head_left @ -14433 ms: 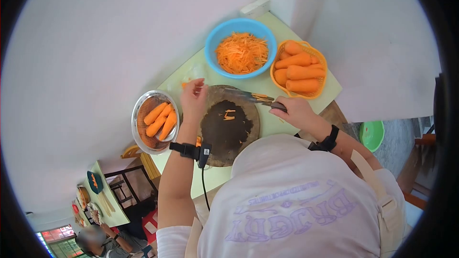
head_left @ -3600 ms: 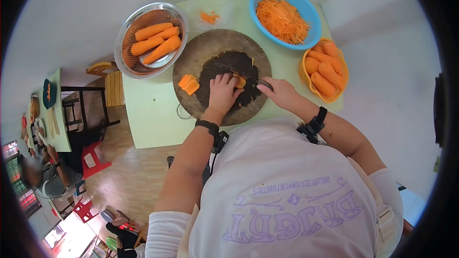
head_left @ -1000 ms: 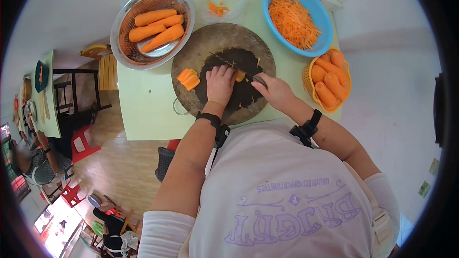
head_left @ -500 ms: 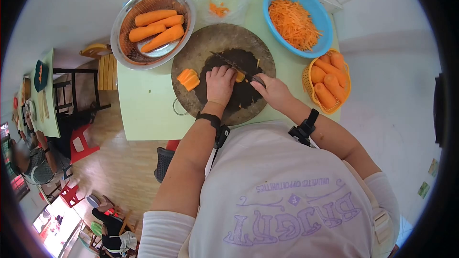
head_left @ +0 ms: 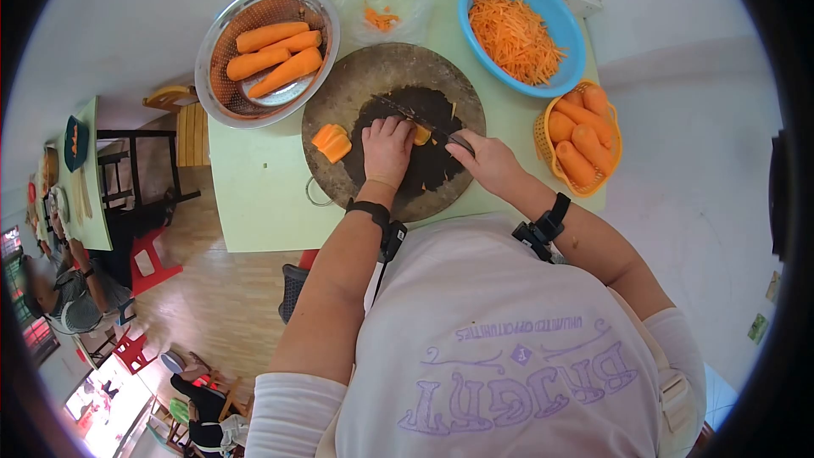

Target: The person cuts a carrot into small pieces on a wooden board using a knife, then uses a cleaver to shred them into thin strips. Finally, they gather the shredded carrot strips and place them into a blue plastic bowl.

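Note:
My right hand (head_left: 493,164) is wrapped round the handle of a dark-bladed knife (head_left: 407,114), whose blade points up and left across the round chopping board (head_left: 335,76). On the board's dark wet patch, my left hand (head_left: 387,149) lies with bent fingers pressed on something mostly hidden beneath them. A small orange carrot piece (head_left: 421,135) shows beside its fingertips, next to the blade. Several cut carrot slices (head_left: 331,143) sit together at the board's left side. A few thin shreds lie near the blade.
Whole peeled carrots (head_left: 287,72) lie in a metal colander (head_left: 209,55) at upper left. Shredded carrot (head_left: 513,38) fills a blue basin (head_left: 571,76); a yellow basket (head_left: 543,137) holds more carrots. A plastic bag (head_left: 413,19) with scraps is behind the board. People sit at far left.
The whole view has shifted slightly. Both hands and the knife keep nearly the same place on the board, with the blade still beside the small carrot piece.

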`<control>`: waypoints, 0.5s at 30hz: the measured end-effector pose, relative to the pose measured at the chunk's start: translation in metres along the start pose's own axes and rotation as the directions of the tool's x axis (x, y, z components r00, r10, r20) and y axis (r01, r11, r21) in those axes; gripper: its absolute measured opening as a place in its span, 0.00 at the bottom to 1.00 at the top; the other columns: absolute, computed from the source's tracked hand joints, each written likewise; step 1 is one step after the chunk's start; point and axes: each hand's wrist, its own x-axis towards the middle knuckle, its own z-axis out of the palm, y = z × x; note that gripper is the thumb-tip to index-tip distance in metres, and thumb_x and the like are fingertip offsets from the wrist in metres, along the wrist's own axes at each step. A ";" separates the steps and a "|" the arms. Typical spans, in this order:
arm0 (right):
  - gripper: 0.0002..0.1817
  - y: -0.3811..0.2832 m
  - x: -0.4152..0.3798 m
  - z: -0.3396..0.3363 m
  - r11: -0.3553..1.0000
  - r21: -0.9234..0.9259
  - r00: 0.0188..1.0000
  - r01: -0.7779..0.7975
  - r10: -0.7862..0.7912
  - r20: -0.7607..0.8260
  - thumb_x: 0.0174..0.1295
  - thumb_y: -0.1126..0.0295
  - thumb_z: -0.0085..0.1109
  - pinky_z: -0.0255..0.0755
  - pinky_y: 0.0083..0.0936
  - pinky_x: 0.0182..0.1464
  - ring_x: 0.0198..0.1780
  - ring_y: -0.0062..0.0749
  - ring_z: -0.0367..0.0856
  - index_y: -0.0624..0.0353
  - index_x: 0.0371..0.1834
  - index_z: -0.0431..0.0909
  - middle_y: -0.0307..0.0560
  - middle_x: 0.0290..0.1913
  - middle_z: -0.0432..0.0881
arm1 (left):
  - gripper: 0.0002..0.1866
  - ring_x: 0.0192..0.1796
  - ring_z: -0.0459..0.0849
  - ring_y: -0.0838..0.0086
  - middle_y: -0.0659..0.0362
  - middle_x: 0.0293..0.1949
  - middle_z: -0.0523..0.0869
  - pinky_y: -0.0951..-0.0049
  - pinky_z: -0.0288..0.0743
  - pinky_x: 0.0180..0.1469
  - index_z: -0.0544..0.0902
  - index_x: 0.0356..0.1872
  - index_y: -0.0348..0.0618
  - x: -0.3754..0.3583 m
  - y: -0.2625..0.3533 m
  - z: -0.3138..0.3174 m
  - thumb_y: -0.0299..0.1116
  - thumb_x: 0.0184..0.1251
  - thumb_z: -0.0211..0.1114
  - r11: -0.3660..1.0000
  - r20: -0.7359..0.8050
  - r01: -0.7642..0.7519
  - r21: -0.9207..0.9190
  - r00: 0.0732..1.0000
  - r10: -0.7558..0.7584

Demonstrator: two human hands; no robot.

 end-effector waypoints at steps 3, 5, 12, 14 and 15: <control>0.21 -0.004 0.000 0.000 0.999 -0.044 1.000 0.002 -0.002 0.001 0.72 0.50 0.51 0.76 0.43 0.42 0.40 0.55 0.84 0.56 0.50 0.78 0.57 0.37 0.85 | 0.05 0.41 0.78 0.65 0.63 0.36 0.81 0.64 0.67 0.44 0.84 0.36 0.51 0.000 0.001 -0.001 0.33 0.59 0.68 1.000 0.014 0.008 0.008 1.000 -0.008; 0.21 -0.006 0.000 -0.001 0.998 -0.061 1.000 0.000 0.000 0.009 0.72 0.50 0.51 0.76 0.44 0.42 0.40 0.55 0.84 0.56 0.49 0.78 0.57 0.37 0.85 | 0.05 0.41 0.78 0.65 0.63 0.36 0.81 0.64 0.67 0.44 0.84 0.35 0.51 0.000 0.001 -0.001 0.33 0.59 0.68 1.000 0.014 0.010 0.007 1.000 -0.010; 0.21 0.004 0.006 0.009 0.998 -0.059 1.000 0.004 -0.004 0.007 0.71 0.49 0.51 0.76 0.45 0.42 0.41 0.56 0.83 0.57 0.50 0.78 0.59 0.36 0.85 | 0.04 0.42 0.78 0.65 0.63 0.37 0.82 0.64 0.67 0.44 0.84 0.35 0.50 0.000 0.000 0.000 0.34 0.60 0.68 1.000 0.008 0.010 -0.015 1.000 -0.010; 0.22 0.005 0.007 0.011 0.998 -0.063 1.000 0.002 -0.002 0.005 0.71 0.49 0.52 0.76 0.45 0.42 0.41 0.56 0.83 0.58 0.50 0.78 0.59 0.36 0.85 | 0.05 0.42 0.79 0.66 0.64 0.38 0.83 0.64 0.67 0.44 0.84 0.36 0.50 -0.001 0.000 0.000 0.34 0.60 0.68 1.000 0.009 0.016 0.002 1.000 -0.016; 0.22 0.004 0.007 0.011 0.999 -0.041 1.000 -0.002 0.003 0.004 0.71 0.49 0.51 0.76 0.45 0.42 0.40 0.56 0.83 0.58 0.50 0.78 0.60 0.36 0.85 | 0.05 0.42 0.79 0.66 0.64 0.38 0.83 0.64 0.67 0.44 0.84 0.36 0.50 0.000 0.000 0.000 0.34 0.60 0.68 1.000 0.008 0.016 0.003 1.000 -0.016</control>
